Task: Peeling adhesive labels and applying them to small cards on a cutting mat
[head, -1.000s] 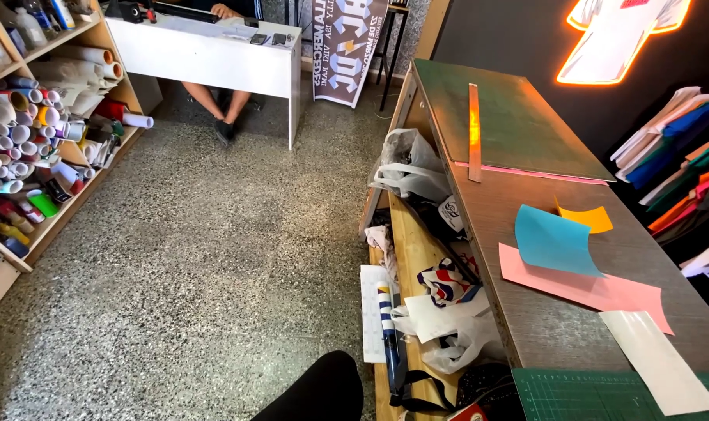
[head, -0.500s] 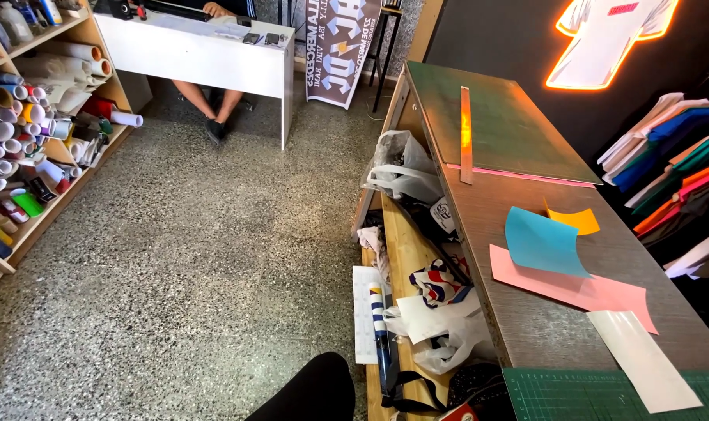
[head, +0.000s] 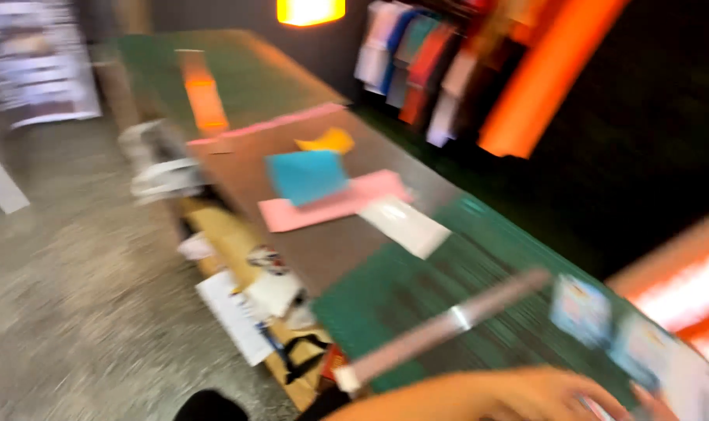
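Note:
The view is heavily blurred. One forearm and hand (head: 557, 394), which seems to be my left hand, reaches from the bottom edge towards the right over a green cutting mat (head: 417, 288). Its fingers lie next to some small printed sheets (head: 581, 309) at the mat's right end. The blur hides whether the hand holds anything. A long pale roll (head: 448, 323) lies slanted on the mat just above the arm. My right hand is out of view.
Further along the brown table lie a white sheet (head: 405, 226), a pink sheet (head: 347, 204), a blue sheet (head: 306, 175), a yellow piece (head: 327, 142) and an orange strip (head: 205, 97). Clothes (head: 425, 62) hang behind. Papers and bags (head: 233, 316) crowd the lower shelf.
The view has swung sharply right and closer to the table, and is now blurred. A forearm and hand have come in at the bottom edge. The shelves and seated person are out of sight.

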